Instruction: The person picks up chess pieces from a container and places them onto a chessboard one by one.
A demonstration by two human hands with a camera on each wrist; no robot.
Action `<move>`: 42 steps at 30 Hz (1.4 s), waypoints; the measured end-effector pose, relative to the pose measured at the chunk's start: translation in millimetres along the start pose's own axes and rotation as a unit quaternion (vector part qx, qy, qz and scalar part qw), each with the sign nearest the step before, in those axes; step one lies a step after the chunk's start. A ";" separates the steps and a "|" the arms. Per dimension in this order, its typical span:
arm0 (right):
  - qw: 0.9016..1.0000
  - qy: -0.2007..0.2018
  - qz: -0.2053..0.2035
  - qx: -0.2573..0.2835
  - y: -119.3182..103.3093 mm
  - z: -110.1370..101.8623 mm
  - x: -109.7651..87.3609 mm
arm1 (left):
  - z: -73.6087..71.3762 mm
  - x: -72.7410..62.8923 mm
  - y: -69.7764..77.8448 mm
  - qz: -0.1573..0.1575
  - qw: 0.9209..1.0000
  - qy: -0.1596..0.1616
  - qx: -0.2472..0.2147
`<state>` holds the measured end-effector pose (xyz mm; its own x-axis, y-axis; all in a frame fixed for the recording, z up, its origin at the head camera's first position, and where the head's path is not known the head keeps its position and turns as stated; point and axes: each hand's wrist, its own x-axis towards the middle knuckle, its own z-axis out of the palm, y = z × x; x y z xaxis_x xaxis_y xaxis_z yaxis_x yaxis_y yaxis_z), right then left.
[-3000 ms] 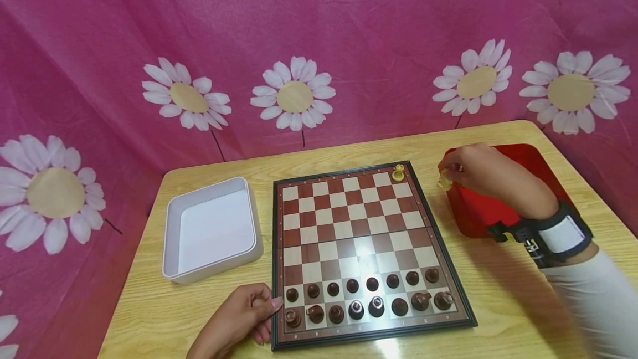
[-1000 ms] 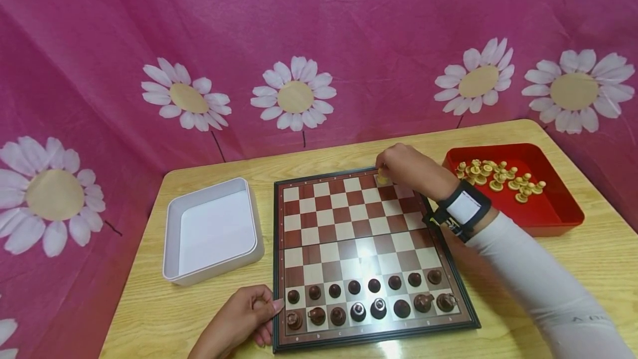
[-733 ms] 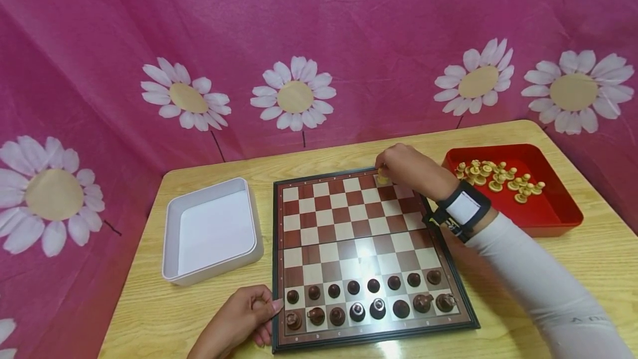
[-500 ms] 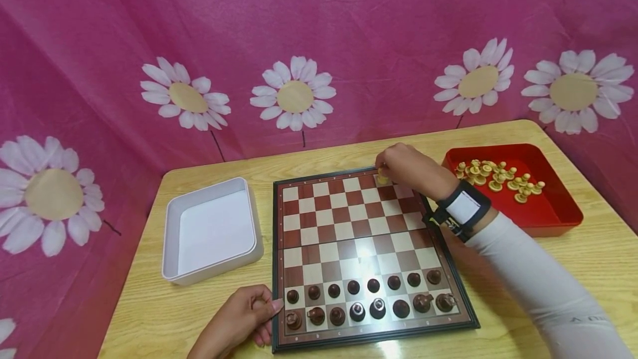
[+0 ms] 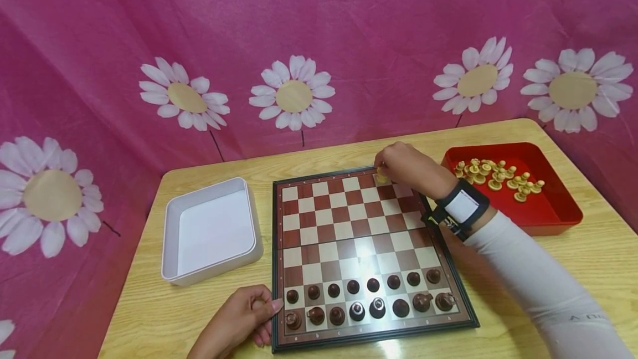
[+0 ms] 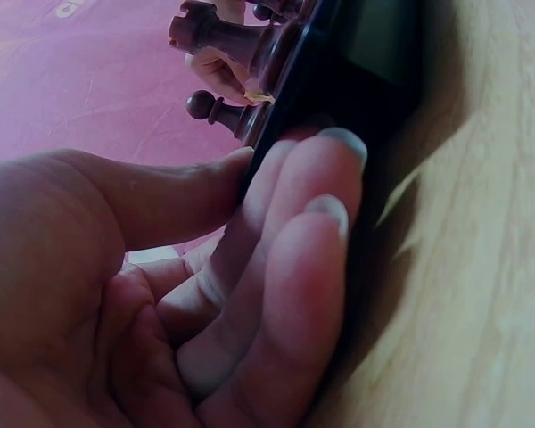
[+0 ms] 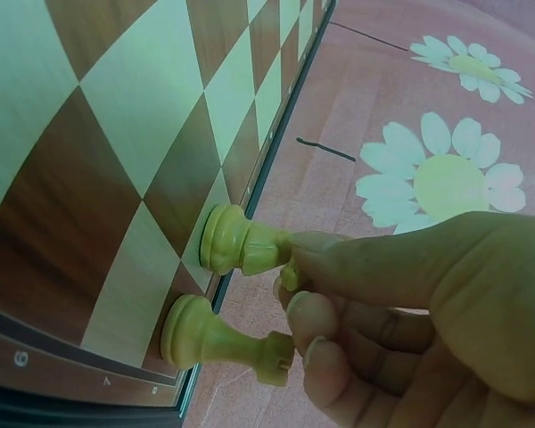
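The chessboard (image 5: 344,214) lies on the table with dark chess pieces (image 5: 373,285) in two rows along its near side. My left hand (image 5: 244,314) grips the board's left edge near the front corner, thumb on top and fingers against the side and underside. At the far right of the board, my right hand (image 5: 411,168) pinches the top of a pale yellow knight (image 7: 239,242). Its base touches a light square, as the right wrist view shows. A pale yellow rook (image 7: 218,341) stands upright beside it on the corner square; in the head view my hand hides that rook.
A red tray (image 5: 558,220) at the right holds several pale yellow chess pieces (image 5: 495,181). To the left of the board stands a white open box (image 5: 214,267) with nothing in it. A pink cloth with daisies (image 5: 374,43) hangs behind the table.
Three seconds ago my right hand was at the red tray's left rim with the pale piece; it has since moved left onto the board's far row. My left hand has stayed put.
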<state>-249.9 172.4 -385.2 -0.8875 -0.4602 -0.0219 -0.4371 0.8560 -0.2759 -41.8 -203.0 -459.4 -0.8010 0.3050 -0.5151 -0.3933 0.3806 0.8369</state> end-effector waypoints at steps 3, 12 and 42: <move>1.000 -0.004 0.001 0.001 0.5 -0.8 -0.7 | 0.2 0.1 0.6 -0.004 1.000 0.003 0.004; 1.000 -0.010 -0.009 -0.002 0.7 -1.5 -0.8 | 1.0 -0.3 1.1 0.000 1.000 0.004 0.008; 0.999 -0.016 0.031 -0.001 -4.3 -16.8 -12.2 | 0.0 -0.1 1.5 0.012 1.000 -0.006 0.000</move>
<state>-239.7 178.2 -367.7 -0.9082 -0.4127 -0.0692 -0.3811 0.8840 -0.2706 -42.3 -202.5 -458.1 -0.8050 0.3240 -0.4970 -0.3743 0.3725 0.8492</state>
